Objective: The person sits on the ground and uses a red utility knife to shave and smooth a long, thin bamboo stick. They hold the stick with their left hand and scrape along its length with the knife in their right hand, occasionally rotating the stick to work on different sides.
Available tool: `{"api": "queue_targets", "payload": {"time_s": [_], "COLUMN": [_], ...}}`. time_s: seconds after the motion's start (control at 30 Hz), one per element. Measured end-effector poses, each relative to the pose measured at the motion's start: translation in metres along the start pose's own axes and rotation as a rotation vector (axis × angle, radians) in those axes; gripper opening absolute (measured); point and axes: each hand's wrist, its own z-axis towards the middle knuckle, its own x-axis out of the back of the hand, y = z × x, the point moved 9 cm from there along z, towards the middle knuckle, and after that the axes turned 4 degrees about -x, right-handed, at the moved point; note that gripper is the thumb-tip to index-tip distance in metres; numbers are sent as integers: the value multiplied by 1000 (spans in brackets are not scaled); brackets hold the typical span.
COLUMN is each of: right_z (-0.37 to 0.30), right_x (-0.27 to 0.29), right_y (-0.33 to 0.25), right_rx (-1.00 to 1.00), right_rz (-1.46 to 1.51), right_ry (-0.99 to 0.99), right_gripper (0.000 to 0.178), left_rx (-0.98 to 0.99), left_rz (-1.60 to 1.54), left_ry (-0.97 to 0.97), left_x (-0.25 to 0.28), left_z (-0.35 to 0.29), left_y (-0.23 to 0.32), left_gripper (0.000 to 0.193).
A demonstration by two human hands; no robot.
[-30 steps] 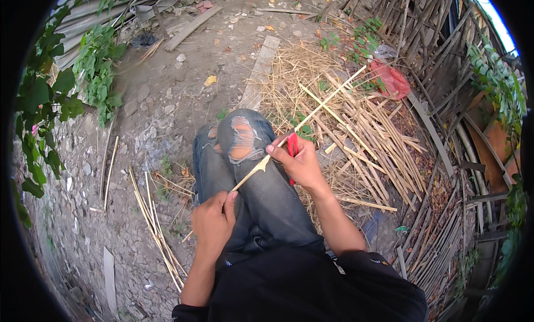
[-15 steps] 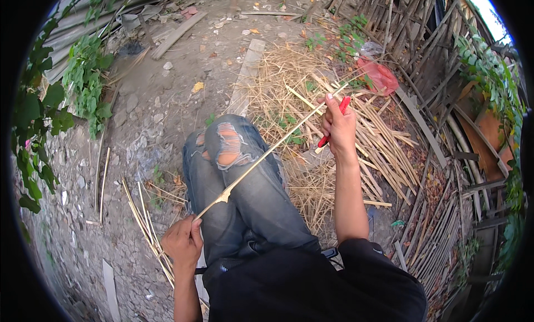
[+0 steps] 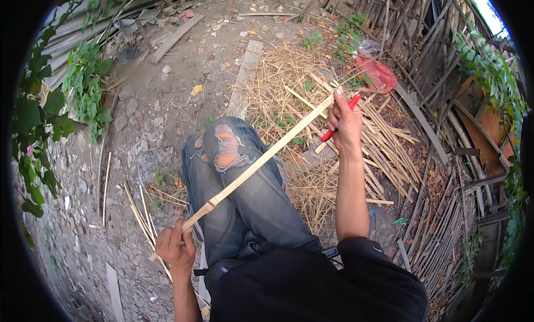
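Observation:
A pale bamboo strip (image 3: 261, 161) stretches diagonally above my knees, its broad flat face showing and a darker node near its lower end. My left hand (image 3: 176, 251) is closed round that lower end, and a short stub sticks out past the fingers. At the upper right, my right hand (image 3: 346, 124) pinches the other end under its thumb. The same hand also grips a slim red-handled tool (image 3: 354, 102) lying across the palm; a blade is not visible, so its exact kind is unclear. Torn jeans (image 3: 222, 177) cover my legs beneath the strip.
Beyond my knees lies a heap of bamboo shavings (image 3: 283, 72), with a pile of cut strips (image 3: 389, 149) to its right. A red plastic bag (image 3: 378, 74) sits behind them. More thin strips (image 3: 142, 216) lie at left. A stick fence (image 3: 400, 27) borders the right side.
The strip has rolled from its thin edge to its broad face, and the loose sliver hanging near its lower end no longer shows. My right hand has shifted slightly right, my left slightly down.

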Motion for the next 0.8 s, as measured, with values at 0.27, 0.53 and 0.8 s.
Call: {"api": "queue_targets", "payload": {"time_s": [0.27,0.53,0.8], "right_z": [-41,-60,-71], "right_x": [-39,-44,-56], "right_y": [36,51,53], "right_rx": [-79,-131,-96], "right_rz": [-201,-233,-381], "right_ry": [-176,-197,-267], "right_gripper": [21,25,22], "left_rx": [214,269,569], "left_rz": [-255,-396,-871], "left_ry": [-63,-287,-931], "left_x": [-25,-55,-86], "left_z": [0,-8,-27], "left_y": [1,11,23], "left_gripper": [18,27,33]}}
